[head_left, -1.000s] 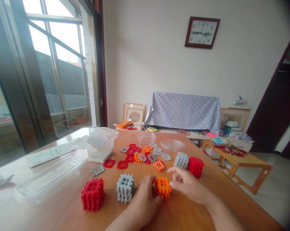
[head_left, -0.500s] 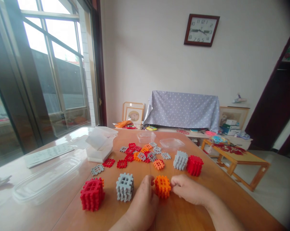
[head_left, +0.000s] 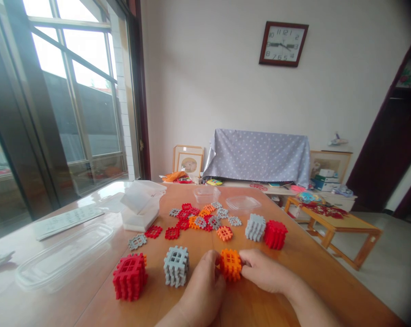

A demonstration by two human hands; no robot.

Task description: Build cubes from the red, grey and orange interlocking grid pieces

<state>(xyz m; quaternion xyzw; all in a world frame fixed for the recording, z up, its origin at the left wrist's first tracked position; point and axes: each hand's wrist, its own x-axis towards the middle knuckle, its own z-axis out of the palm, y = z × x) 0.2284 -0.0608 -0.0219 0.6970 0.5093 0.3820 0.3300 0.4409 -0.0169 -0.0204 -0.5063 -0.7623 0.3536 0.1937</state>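
A stack of orange toothed plastic window tiles [head_left: 230,265] stands upright on the table between my hands. My left hand [head_left: 205,279] is closed against its left side, thumb uppermost and most fingers hidden. My right hand [head_left: 262,268] has its curled fingers pressed to the stack's right side. Left of my left hand stands a grey tile stack [head_left: 176,266], and farther left a red tile stack [head_left: 129,277] with some orange behind it. Beyond my right hand are another grey stack [head_left: 255,227] and another red stack [head_left: 275,234], side by side.
Loose red, grey and orange tiles [head_left: 183,224] lie in a pile mid-table. A white container [head_left: 140,220], a clear lid [head_left: 65,254] and a printed sheet [head_left: 69,221] are on the left. Farther back are a clear tub [head_left: 207,195] and another clear lid [head_left: 243,202].
My right hand has moved slightly left and its fingers now touch the orange stack. My left hand stays at the stack's left side.
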